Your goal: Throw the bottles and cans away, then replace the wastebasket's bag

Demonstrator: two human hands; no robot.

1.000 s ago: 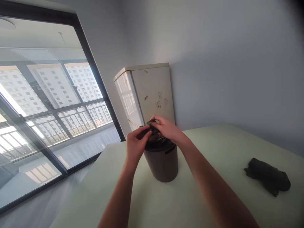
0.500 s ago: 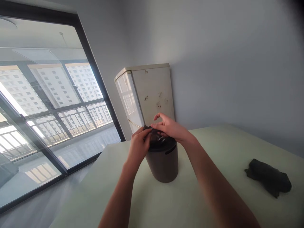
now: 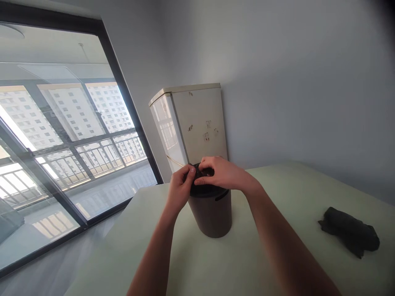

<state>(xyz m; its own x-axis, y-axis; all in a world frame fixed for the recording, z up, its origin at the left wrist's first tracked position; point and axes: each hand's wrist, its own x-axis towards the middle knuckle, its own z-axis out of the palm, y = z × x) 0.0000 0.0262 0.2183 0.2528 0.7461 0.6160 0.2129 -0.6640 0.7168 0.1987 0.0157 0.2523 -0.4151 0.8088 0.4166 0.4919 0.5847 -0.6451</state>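
Observation:
A dark brown-grey trash can (image 3: 212,218) stands upright on the pale green table, with a slot in its side just below the rim. Black plastic bag (image 3: 202,190) film shows in its mouth, between my hands. My left hand (image 3: 180,183) is at the left edge of the rim, thumb and forefinger pinched on the bag. Over the opening, my right hand (image 3: 224,174) curves with thumb and fingers apart, reaching to the bag; whether it grips any of the film cannot be made out.
On the right of the table (image 3: 271,213) lies a rolled bundle of black plastic bags (image 3: 350,232). A worn white refrigerator (image 3: 200,123) stands behind the table against the grey wall. To the left is a glass sliding door (image 3: 70,123) with a dark frame.
My right hand has lowered to the can's mouth, and its raised forefinger has come down. My left hand keeps its pinch at the rim. The bag film is lower between the hands.

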